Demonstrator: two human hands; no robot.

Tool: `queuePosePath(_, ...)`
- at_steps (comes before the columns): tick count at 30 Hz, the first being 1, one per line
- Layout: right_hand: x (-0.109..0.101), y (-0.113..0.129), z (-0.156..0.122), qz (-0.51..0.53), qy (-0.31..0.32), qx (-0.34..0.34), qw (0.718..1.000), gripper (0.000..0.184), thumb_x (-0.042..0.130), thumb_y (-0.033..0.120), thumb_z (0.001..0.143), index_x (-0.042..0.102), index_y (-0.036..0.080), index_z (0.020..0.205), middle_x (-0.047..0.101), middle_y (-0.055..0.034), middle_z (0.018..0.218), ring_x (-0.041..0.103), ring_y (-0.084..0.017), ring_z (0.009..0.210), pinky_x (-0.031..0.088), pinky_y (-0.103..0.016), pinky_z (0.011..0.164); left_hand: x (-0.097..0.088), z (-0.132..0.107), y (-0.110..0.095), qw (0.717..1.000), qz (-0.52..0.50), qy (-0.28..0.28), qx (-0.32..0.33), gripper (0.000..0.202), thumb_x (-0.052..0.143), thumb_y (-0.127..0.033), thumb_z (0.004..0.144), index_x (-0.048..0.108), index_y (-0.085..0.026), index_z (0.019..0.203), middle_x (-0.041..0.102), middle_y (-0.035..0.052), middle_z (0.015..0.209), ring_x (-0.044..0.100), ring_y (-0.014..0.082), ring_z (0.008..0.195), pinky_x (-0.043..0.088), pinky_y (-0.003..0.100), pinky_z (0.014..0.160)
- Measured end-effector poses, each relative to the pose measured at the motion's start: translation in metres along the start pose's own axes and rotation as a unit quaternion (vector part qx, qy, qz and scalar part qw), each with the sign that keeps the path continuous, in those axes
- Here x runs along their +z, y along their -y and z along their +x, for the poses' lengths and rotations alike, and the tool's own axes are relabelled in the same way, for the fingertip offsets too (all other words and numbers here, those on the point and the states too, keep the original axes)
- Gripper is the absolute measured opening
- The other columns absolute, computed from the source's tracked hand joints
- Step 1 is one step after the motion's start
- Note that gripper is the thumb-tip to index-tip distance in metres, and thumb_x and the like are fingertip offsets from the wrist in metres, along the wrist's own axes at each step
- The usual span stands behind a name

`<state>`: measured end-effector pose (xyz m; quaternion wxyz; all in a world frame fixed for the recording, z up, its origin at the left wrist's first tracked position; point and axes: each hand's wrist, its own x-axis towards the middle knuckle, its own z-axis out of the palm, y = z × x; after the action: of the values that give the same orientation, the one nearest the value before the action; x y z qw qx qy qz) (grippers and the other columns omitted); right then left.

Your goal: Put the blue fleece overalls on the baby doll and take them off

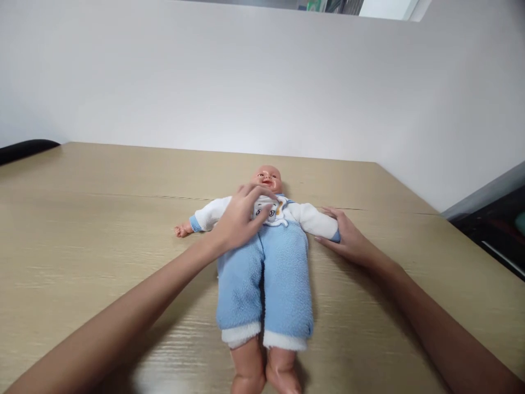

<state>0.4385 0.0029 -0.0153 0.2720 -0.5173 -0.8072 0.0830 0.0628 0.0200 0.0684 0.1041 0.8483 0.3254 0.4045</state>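
Head view | doll [285,273] face-up on table [102,235] | my left hand [240,216] loosely open over its chest | my right hand [353,239] straddles white sleeve [316,220] end, can't tell if gripping | risk: doll may twist or slide if I tug that arm unpinned

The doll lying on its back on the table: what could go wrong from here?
The right hand has its fingers and thumb on either side of one sleeve near the cuff, so a tug might twist that arm. The left hand is over the chest of the doll; pressing or dragging there could rumple the top. The feet run to the picture's lower edge, so a slight shift might take them out of view.
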Motion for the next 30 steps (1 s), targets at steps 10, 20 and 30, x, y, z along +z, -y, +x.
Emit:
queuePosePath(10, -0.025, 0.039, 0.002, 0.222, -0.124, 0.084, 0.964, 0.073, 0.099, 0.056, 0.076, 0.069, 0.027, 0.135, 0.077, -0.0128, 0.132, 0.075, -0.036, 0.123, 0.062, -0.052, 0.109, 0.084, 0.07, 0.006, 0.965, 0.083, 0.247, 0.036, 0.071, 0.088, -0.055, 0.086, 0.064, -0.02, 0.142, 0.069, 0.0141, 0.139, 0.057, 0.0372, 0.131, 0.046, 0.051, 0.114)
queuePosePath(20, 0.014, 0.05, -0.007, 0.474, 0.025, 0.081, 0.876, 0.091, 0.078, 0.054, 0.1, 0.023, 0.042, 0.171, 0.043, -0.0106, 0.175, 0.057, -0.032, 0.151, 0.055, -0.056, 0.122, 0.071, 0.046, 0.013, 0.994, -0.068, 0.081, 0.017, 0.036, 0.073, -0.034, 0.095, 0.069, -0.017, 0.126, 0.076, 0.0108, 0.121, 0.067, 0.0303, 0.111, 0.05, 0.045, 0.104)
queuePosePath(30, 0.052, 0.096, 0.013, 0.495, 0.101, 0.089, 0.858, 0.055, 0.069, 0.061, 0.104, 0.063, 0.028, 0.147, 0.068, -0.0094, 0.153, 0.064, -0.03, 0.142, 0.049, -0.049, 0.124, 0.052, 0.035, 0.032, 0.936, -0.314, -0.079, -0.135, 0.043, 0.077, -0.044, 0.092, 0.073, -0.017, 0.124, 0.077, 0.0118, 0.135, 0.068, 0.0318, 0.13, 0.05, 0.046, 0.119)
